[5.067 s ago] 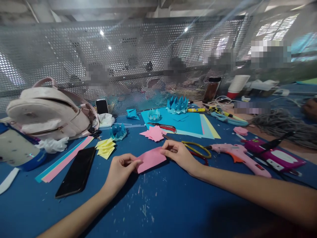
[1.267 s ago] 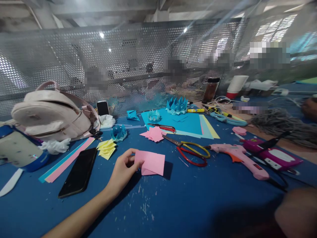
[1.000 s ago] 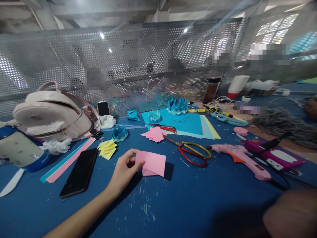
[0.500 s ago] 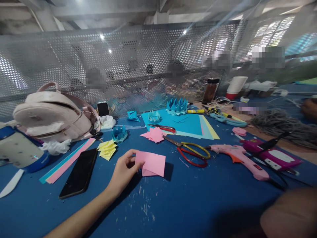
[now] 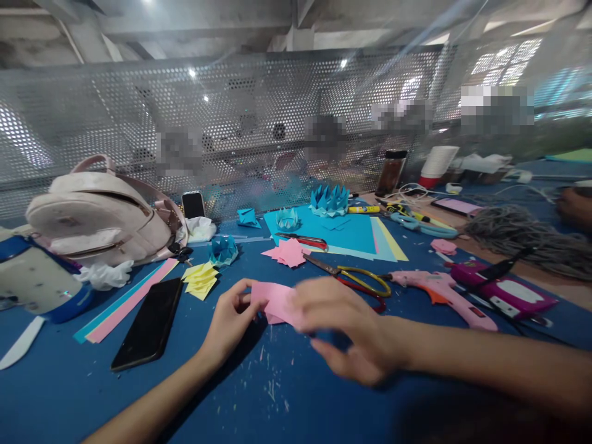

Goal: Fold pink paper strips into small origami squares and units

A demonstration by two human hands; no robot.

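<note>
My left hand (image 5: 235, 311) pinches the left edge of a folded piece of pink paper (image 5: 274, 302), holding it just over the blue table. At the paper's right edge is my right hand (image 5: 346, 327), slightly blurred, its thumb spread away from the fingers. Those fingertips cover the right end of the paper; whether they press on it I cannot tell. Behind the paper lie a stack of pink folded pieces (image 5: 287, 253) and scissors (image 5: 363, 280) with red and yellow handles, partly hidden by my right hand. Yellow folded pieces (image 5: 201, 279) lie to the left.
A black phone (image 5: 148, 324) and paper strips (image 5: 132, 302) lie left, before a pale backpack (image 5: 92, 213). Blue paper sheets (image 5: 351, 237) carry folded blue flowers (image 5: 329, 202). On the right are a pink glue gun (image 5: 444, 293) and grey yarn (image 5: 518, 231). A perforated metal screen (image 5: 259, 123) stands behind.
My right hand has come in from the lower right to the right end of the pink paper. My left hand keeps its hold in about the same place.
</note>
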